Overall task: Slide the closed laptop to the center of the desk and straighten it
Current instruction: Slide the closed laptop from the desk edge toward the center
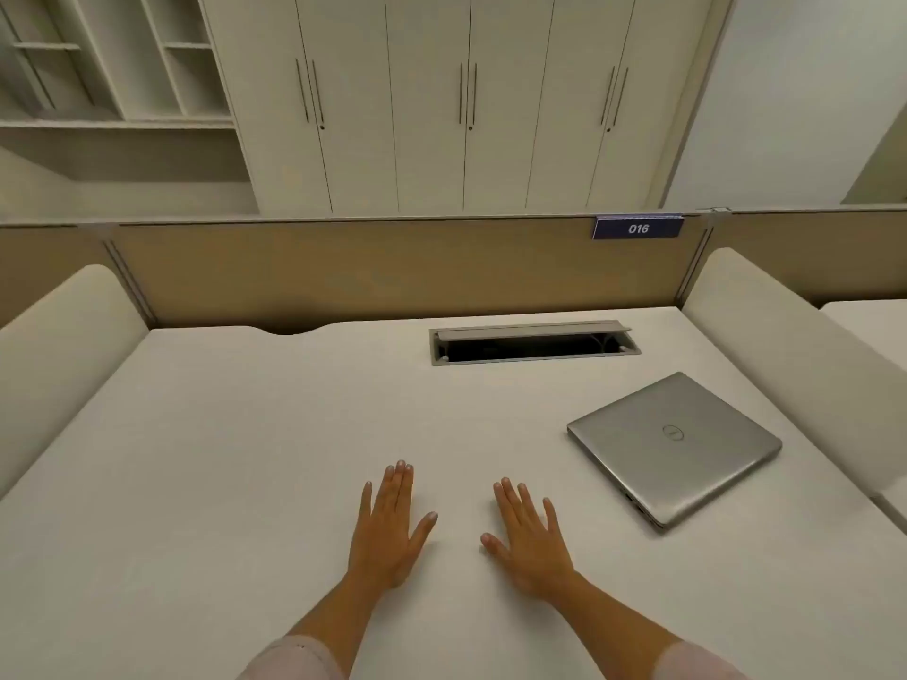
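A closed silver laptop (672, 446) lies on the right side of the white desk (221, 458), turned at an angle to the desk edges, close to the right side panel. My left hand (390, 525) rests flat, palm down, near the middle front of the desk, fingers spread and holding nothing. Beside it, my right hand (532, 537) also lies flat and open on the desk, a short way left of the laptop and not touching it.
An open cable hatch (532, 343) is set into the desk at the back, behind the laptop. Padded side panels (795, 355) flank the desk left and right. A tan divider with a tag marked 016 (638, 229) runs along the back; white cabinets stand beyond.
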Demonstrator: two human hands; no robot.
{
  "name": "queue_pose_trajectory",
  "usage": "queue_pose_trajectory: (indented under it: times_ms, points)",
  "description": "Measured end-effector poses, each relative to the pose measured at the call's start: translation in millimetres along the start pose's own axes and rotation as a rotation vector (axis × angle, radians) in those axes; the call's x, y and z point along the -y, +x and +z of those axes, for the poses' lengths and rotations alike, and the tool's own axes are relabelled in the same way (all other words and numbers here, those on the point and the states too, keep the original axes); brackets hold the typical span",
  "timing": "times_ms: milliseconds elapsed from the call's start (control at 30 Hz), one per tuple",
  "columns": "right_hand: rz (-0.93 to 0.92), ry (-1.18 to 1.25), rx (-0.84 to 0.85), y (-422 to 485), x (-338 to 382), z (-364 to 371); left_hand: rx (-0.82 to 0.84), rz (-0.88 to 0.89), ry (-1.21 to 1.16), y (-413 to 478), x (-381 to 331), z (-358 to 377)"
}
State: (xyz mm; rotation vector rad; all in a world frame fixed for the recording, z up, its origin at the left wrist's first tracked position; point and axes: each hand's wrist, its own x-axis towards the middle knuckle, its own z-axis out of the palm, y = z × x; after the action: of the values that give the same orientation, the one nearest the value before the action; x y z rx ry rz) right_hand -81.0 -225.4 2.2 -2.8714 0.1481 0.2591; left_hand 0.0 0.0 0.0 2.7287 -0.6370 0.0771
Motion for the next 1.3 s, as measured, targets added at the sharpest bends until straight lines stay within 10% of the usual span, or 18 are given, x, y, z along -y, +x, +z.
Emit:
queue_pose_trajectory:
  times_ms: [1300]
  points:
    - [0.012,0.168,-0.182,-28,-2,34,0.09,-0.05,-0.119,-23,16,22]
